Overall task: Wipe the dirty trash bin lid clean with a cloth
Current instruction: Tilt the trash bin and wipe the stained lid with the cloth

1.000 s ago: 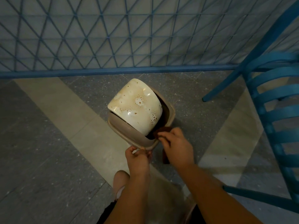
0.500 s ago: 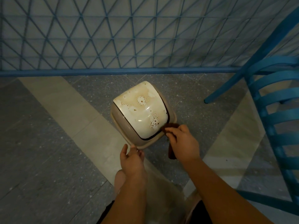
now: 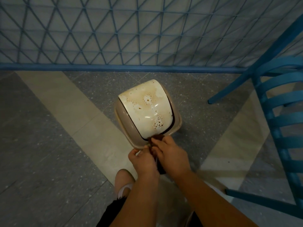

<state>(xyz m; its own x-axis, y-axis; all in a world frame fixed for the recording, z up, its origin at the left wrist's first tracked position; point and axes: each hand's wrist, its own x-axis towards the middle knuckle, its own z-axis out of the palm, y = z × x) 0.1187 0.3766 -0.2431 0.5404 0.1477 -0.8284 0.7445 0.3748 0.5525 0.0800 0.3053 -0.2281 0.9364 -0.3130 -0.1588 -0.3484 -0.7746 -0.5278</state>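
The cream, dome-shaped swing lid [image 3: 148, 108] of the beige plastic trash bin [image 3: 124, 126] is sitting at the middle of the grey stone floor [image 3: 49, 145], speckled with brown stains. At its six o'clock edge a dark brown cloth [image 3: 158, 138] is lying against the bin's rim. The right hand [image 3: 172, 154] is pinching that cloth, its grip curled tight around it. The left hand [image 3: 144, 161], just beside at nine o'clock, is touching the rim; whether its grip is clamping on the rim I cannot tell. A blue slatted chair [image 3: 278, 112] is standing at three o'clock, a blue lattice fence [image 3: 114, 30] at twelve.
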